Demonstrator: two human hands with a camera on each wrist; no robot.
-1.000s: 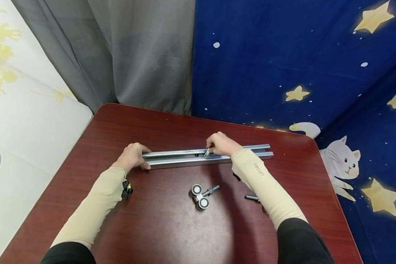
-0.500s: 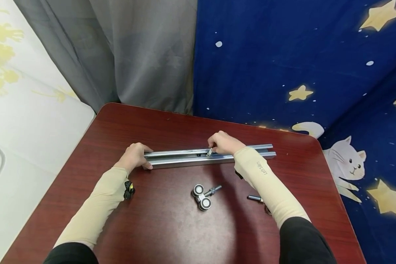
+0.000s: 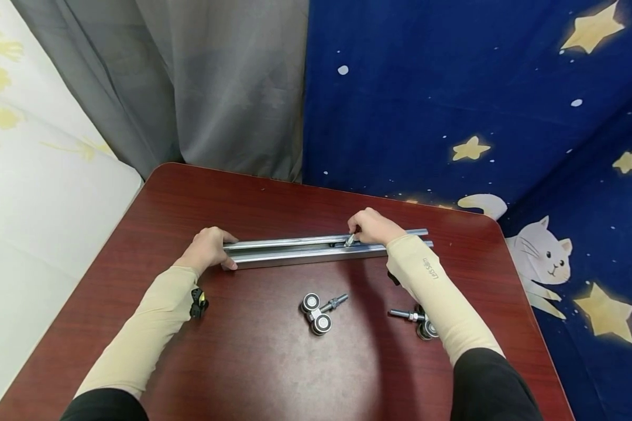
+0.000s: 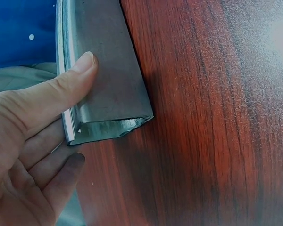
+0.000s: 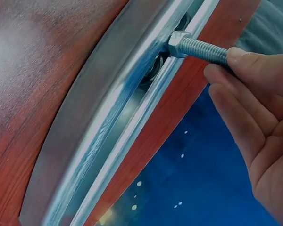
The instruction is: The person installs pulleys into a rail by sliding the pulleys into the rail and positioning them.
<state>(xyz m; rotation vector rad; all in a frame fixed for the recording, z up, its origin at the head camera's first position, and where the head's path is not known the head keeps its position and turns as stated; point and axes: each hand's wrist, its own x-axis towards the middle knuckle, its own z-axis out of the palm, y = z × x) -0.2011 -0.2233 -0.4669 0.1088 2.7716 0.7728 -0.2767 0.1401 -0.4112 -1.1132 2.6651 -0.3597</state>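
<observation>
The left hand (image 3: 205, 251) grips one end of the rail (image 3: 284, 262), likely steadying it on the table (image 3: 232, 356). A loose roller (image 3: 316, 314) lies nearer the person. The right hand (image 3: 376, 227) pinches a bolt (image 5: 205, 50) rising from the slot, probably to guide the wheels (image 5: 153, 70) inside the rail. Another roller (image 3: 424, 330) lies half hidden by the right sleeve (image 3: 439, 292).

So the right hand (image 3: 373, 227) has slid the bolt (image 5: 203, 49) further along the rail (image 3: 289, 258), closer to its right end. Sleeve's (image 3: 443, 299) shifted too, so the wheels (image 3: 425, 330) behind it peek out more now.
</observation>
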